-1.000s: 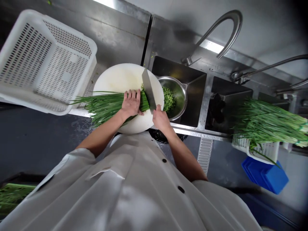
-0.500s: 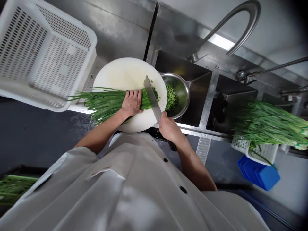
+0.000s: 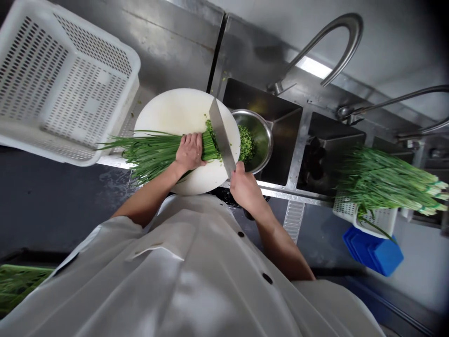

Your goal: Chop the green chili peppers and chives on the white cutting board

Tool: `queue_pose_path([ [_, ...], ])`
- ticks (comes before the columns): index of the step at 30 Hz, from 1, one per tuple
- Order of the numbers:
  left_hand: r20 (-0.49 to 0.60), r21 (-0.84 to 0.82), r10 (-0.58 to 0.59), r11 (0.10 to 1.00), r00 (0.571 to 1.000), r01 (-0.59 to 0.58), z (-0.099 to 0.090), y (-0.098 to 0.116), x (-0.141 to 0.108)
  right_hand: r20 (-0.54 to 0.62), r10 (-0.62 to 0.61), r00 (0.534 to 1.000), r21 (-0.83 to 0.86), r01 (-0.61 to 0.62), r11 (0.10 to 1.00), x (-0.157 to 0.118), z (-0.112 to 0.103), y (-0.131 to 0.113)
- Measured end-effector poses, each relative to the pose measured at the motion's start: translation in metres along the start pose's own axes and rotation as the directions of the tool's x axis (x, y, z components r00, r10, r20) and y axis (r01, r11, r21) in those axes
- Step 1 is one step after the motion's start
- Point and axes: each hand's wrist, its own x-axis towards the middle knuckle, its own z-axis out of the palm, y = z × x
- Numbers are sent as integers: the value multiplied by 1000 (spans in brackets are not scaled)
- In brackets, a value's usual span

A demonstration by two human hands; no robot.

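Observation:
On a round white cutting board (image 3: pixel 175 106) lies a thick bundle of long green chives (image 3: pixel 154 150), its leafy ends hanging past the board's left edge. My left hand (image 3: pixel 190 150) presses down on the bundle near its cut end, fingers curled over it. My right hand (image 3: pixel 244 186) is wrapped round the handle of a cleaver (image 3: pixel 222 135), whose broad blade stands just right of the cut end. Chopped bits lie around the blade. A steel bowl (image 3: pixel 269 140) with chopped green pieces (image 3: pixel 247 144) sits partly under the board's right edge.
A white perforated basket (image 3: pixel 131 56) stands at left on the steel counter (image 3: pixel 168 42). Right of the board are sinks with curved faucets (image 3: pixel 354 37). More long greens (image 3: pixel 382 182) lie over small white baskets (image 3: pixel 380 222) at far right, near blue plastic pieces (image 3: pixel 387 256).
The cleaver has shifted on the board, its blade now right of the bundle's cut end with more chopped bits beside it. My left hand keeps its hold on the chives. The view shifts slightly.

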Motion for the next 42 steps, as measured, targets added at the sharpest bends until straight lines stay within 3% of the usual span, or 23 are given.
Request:
queue_pose_path([
  [3,4,4,5,1000,1000,-5,0,0,1,93,7,996,-24,-5,1000,-23,-5,1],
  [6,13,14,3,1000,1000,-4,0,0,2,149,-1,989,-15,3,1000,-23,-6,3],
  [10,30,32,0,1000,1000,-1,1,1,3,134,-40,990,36,35,999,10,-2,-1],
  [15,17,7,21,1000,1000,-21,-2,4,1,21,-26,999,59,25,998,72,25,-22],
  [18,2,34,11,999,1000,-11,-6,2,-3,-44,-27,999,63,30,998,81,31,-23],
  [23,40,45,-3,999,999,1,-9,-11,-13,-71,-4,997,43,7,999,25,11,-6],
  [26,36,57,-6,998,999,4,-6,-15,-16,27,12,1000,4,-12,1000,-14,2,-3],
  [29,19,59,-12,998,1000,11,-2,-14,-16,141,15,990,-13,-14,1000,-29,-1,-3],
  [31,16,61,-8,998,1000,7,-2,-12,-15,166,-2,986,4,1,1000,-21,0,-5],
  [34,7,65,8,998,1000,-9,-3,-12,-15,137,-45,990,66,36,997,12,7,-11],
  [39,-30,40,32,999,999,-31,-3,-13,-18,-15,-37,999,142,39,989,75,32,-23],
  [42,-45,36,22,999,999,-20,-2,-13,-19,-66,-41,997,123,49,991,73,29,-22],
])
